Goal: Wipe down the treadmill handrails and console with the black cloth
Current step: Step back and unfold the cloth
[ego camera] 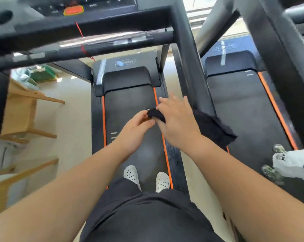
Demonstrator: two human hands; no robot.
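Black cloth (212, 128), one: both grips on it, left hand (135, 131) pinching corner, right hand (179, 123) holding middle.

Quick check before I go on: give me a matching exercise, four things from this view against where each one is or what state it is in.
Things:
1. black cloth
2. red button
3. white shoes
4. wooden rack

Places or states:
A. on the console, top of view
B. on the floor left of the treadmill
C. held between both hands, mostly draped under the right hand
D. standing on the treadmill belt

Pairs: 1-C, 2-A, 3-D, 4-B. The left hand pinches one end of the cloth.
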